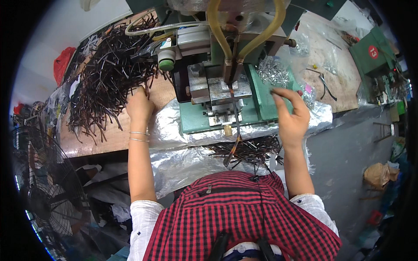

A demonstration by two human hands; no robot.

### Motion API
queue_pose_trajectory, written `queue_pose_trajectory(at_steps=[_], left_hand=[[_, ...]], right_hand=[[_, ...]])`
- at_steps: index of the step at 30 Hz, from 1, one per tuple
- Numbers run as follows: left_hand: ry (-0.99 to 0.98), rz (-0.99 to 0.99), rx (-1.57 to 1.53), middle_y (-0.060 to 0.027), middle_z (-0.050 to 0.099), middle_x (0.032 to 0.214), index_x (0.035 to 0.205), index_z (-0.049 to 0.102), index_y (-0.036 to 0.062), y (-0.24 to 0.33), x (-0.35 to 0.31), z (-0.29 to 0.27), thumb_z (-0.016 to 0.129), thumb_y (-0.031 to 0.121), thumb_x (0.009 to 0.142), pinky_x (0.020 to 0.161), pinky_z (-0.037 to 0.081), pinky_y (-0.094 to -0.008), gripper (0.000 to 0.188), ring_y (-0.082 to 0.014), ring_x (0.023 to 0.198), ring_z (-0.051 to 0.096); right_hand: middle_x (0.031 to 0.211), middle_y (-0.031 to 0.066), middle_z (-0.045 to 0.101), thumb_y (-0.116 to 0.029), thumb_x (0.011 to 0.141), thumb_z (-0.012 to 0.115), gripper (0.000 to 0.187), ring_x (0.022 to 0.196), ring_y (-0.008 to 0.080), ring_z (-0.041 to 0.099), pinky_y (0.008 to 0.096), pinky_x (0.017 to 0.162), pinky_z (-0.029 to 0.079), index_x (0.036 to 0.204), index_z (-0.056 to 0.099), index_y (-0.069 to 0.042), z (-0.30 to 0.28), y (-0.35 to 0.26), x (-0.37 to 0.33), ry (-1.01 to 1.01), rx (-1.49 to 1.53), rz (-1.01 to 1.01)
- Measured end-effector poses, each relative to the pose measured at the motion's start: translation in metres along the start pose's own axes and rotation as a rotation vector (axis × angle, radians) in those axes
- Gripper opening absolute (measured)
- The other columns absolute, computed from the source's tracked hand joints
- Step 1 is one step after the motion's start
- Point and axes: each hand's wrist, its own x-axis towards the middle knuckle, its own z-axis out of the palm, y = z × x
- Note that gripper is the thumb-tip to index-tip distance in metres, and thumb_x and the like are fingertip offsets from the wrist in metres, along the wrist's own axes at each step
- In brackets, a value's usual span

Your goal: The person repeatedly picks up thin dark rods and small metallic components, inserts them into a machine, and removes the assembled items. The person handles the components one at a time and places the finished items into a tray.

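My left hand (pixel 139 105) is closed at the near right edge of a big heap of short dark cables (pixel 104 74), its fingertips pinched on a cable end. Beside the small metal parts (pixel 273 71) on the green machine base, my right hand (pixel 292 116) is bent with thumb and forefinger tips close together. Whatever sits between those tips is too small to make out. Between the hands stands a green bench press (pixel 230 91). One dark cable (pixel 237 124) runs down from its tooling toward me, touched by neither hand.
More dark cables (pixel 250 150) lie on silvery sheeting in front of the press. Cutters (pixel 324 85) rest on the bench at right, with another green machine (pixel 374 58) beyond. A fan (pixel 43 191) stands at lower left. Yellowish hoses (pixel 272 30) loop above the tooling.
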Motion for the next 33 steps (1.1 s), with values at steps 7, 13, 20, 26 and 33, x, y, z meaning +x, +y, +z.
queue_pose_trajectory(at_steps=[7,13,20,26,33], left_hand=[[0.370,0.246,-0.605,-0.0106,0.074,0.098,0.106,0.070,-0.0011,0.022,-0.022,-0.014,0.067,0.007,0.100,0.072,0.053,-0.0268,0.011,-0.0148,0.080,0.069],[0.444,0.426,-1.337,-0.0152,0.072,0.106,0.106,0.067,-0.0084,0.084,-0.085,-0.099,0.068,-0.008,0.095,0.073,0.059,-0.0272,0.010,-0.0206,0.087,0.073],[0.522,1.128,-0.729,-0.0195,0.074,0.117,0.104,0.074,0.0051,0.119,-0.114,-0.124,0.086,0.008,0.075,0.055,0.049,-0.0293,0.031,-0.0164,0.064,0.062],[0.659,1.223,-0.710,-0.0122,0.076,0.105,0.090,0.072,0.0081,0.151,-0.099,-0.100,0.083,0.009,0.076,0.048,0.044,-0.0234,0.018,-0.0111,0.057,0.057],[0.697,1.248,-0.705,-0.0100,0.076,0.102,0.087,0.071,0.0098,0.151,-0.095,-0.094,0.083,0.009,0.074,0.047,0.043,-0.0224,0.018,-0.0086,0.055,0.056]], right_hand=[[0.106,0.0100,0.073,-0.002,0.085,0.078,0.033,0.095,0.0190,0.070,0.0308,0.086,0.054,0.116,0.069,0.002,0.075,-0.027,0.020,0.035,0.397,0.027],[0.108,0.0104,0.072,-0.001,0.087,0.076,0.046,0.096,0.0153,0.069,0.0288,0.090,0.053,0.129,0.058,0.005,0.073,-0.045,0.021,-0.012,0.612,0.157],[0.130,0.0144,0.064,0.004,0.087,0.065,0.058,0.118,0.0204,0.063,0.0357,0.105,0.048,0.143,0.050,0.003,0.044,-0.079,0.012,-0.204,0.532,0.117],[0.129,0.0126,0.069,0.002,0.091,0.065,0.052,0.119,0.0195,0.065,0.0331,0.101,0.051,0.142,0.058,-0.007,0.006,-0.006,0.048,-0.195,0.314,0.296],[0.098,0.0081,0.071,-0.006,0.090,0.071,0.028,0.088,0.0200,0.066,0.0329,0.082,0.053,0.118,0.072,-0.008,-0.008,0.087,0.033,0.043,-0.170,0.239]])
